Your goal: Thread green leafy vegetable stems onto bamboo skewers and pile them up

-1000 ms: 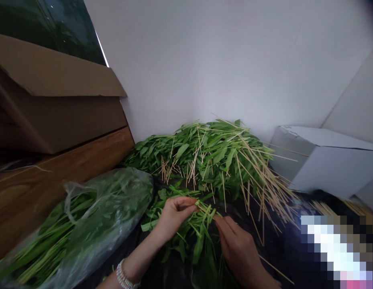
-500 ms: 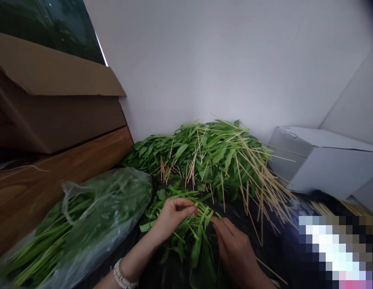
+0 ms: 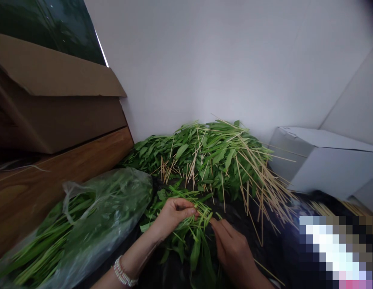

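The left hand point(image 3: 171, 215) pinches a small bunch of green stems point(image 3: 196, 224) near its cut ends, and the right hand point(image 3: 233, 251) touches the same bunch with closed fingertips. The bunch lies near the middle, in front of a pile of greens point(image 3: 201, 156) with thin sticks point(image 3: 258, 180). A plastic bag point(image 3: 92, 224) of greens is at the left.

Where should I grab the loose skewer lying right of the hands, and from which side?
Judging by its pose, take the skewer at mid-shaft from above, pinching across it. It lies flat and thin on the black sheet, apart from the right hand.
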`<state>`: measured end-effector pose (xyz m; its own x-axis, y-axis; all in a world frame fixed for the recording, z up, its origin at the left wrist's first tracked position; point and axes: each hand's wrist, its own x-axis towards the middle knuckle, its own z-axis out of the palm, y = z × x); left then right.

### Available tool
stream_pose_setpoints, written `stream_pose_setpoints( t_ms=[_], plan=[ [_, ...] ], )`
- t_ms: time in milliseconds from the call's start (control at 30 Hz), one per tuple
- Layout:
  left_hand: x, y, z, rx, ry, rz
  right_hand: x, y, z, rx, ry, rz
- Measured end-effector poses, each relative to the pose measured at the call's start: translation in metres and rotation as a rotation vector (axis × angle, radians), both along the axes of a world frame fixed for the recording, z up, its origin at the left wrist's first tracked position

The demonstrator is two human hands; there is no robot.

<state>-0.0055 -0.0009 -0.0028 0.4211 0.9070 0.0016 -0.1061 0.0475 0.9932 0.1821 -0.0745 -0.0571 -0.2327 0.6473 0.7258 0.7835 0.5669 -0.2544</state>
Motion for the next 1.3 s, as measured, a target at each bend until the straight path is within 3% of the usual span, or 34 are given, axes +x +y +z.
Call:
stream_pose_setpoints(
  t_ms=[333, 633, 833, 1033, 1300],
  plan=[
    [-0.0030, 0.0038, -0.0063, -0.025, 0.002, -0.029, -0.0021, 0.0010, -0.0013, -0.032, 0.026, 0.026],
    [-0.0019, 0.0029, -0.0063, -0.048, -0.011, -0.027, -0.0032, 0.0022, -0.0004, 0.035, -0.007, -0.001],
    [-0.0011, 0.0030, -0.0019, -0.055, -0.034, 0.014, -0.0049, 0.0031, -0.0005, -0.041, 0.086, 0.023],
    [-0.0027, 0.0000, 0.0034, -0.043, -0.017, -0.027, -0.0055, 0.0015, -0.0010, -0.114, 0.142, 0.058],
    [-0.0026, 0.0033, -0.0047, -0.010, 0.038, -0.027, -0.0070, 0.0012, -0.0057, -0.102, 0.119, 0.048]
  ],
)
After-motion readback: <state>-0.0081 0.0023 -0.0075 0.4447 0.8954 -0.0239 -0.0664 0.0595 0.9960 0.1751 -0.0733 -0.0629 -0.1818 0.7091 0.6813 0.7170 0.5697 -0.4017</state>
